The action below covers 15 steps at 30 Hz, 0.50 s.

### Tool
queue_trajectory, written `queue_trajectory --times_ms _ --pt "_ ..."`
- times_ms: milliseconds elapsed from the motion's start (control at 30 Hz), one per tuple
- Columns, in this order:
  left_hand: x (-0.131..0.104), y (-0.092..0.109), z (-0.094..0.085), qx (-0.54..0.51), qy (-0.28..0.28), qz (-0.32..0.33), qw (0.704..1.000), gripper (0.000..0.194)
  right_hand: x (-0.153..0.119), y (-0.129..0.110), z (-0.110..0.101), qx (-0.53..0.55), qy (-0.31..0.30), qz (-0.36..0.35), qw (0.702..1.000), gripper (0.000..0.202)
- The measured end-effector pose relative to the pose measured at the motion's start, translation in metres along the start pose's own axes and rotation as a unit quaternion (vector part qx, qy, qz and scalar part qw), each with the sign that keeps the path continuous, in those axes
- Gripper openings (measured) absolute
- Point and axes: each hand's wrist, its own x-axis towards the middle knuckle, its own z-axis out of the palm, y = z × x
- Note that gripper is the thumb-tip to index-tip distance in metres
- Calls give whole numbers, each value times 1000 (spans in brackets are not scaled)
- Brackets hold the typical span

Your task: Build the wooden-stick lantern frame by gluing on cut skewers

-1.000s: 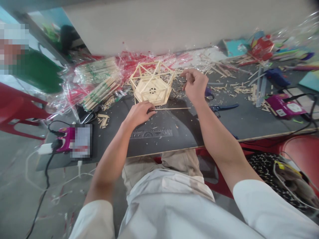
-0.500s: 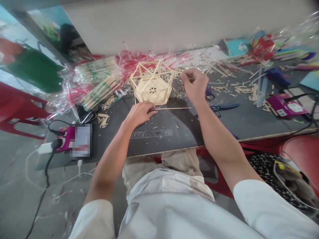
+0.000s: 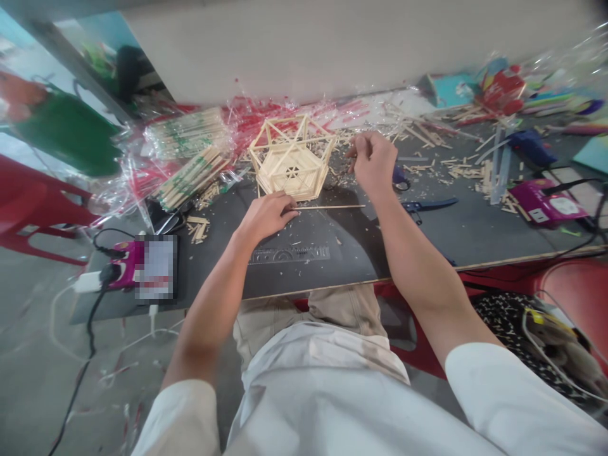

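My left hand (image 3: 270,215) pinches one end of a thin wooden stick (image 3: 332,207), which points right across the dark tabletop. Just behind that stick stands a basket-like frame (image 3: 292,168) built of thin sticks, with a six-sided base and zigzag sides. My right hand (image 3: 374,161) is to the right of the frame, over scattered stick offcuts, its fingers curled together. Whatever lies between those fingertips, if anything, is too small to make out. A clear plastic ruler (image 3: 291,254) lies in front of my left hand.
Bundles of chopsticks (image 3: 192,177) and clear wrappers lie at the back left. A phone (image 3: 156,269) and a purple power strip (image 3: 124,265) are at the left edge. On the right are a dark blue cutter-like tool (image 3: 430,204), a blue glue gun (image 3: 529,147) and another purple power strip (image 3: 546,201).
The fingers of my right hand have shifted slightly at about the same spot. My left hand, the stick and the frame stay put.
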Motion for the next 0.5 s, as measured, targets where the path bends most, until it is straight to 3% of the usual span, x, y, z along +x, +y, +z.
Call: queue_trajectory --times_ms 267,500 --pt "-2 -2 -6 13 -24 1 1000 14 6 3 -5 -8 -29 6 1000 21" --pt "-2 -2 -9 -17 -53 16 998 16 15 7 -24 -41 -14 46 998 39"
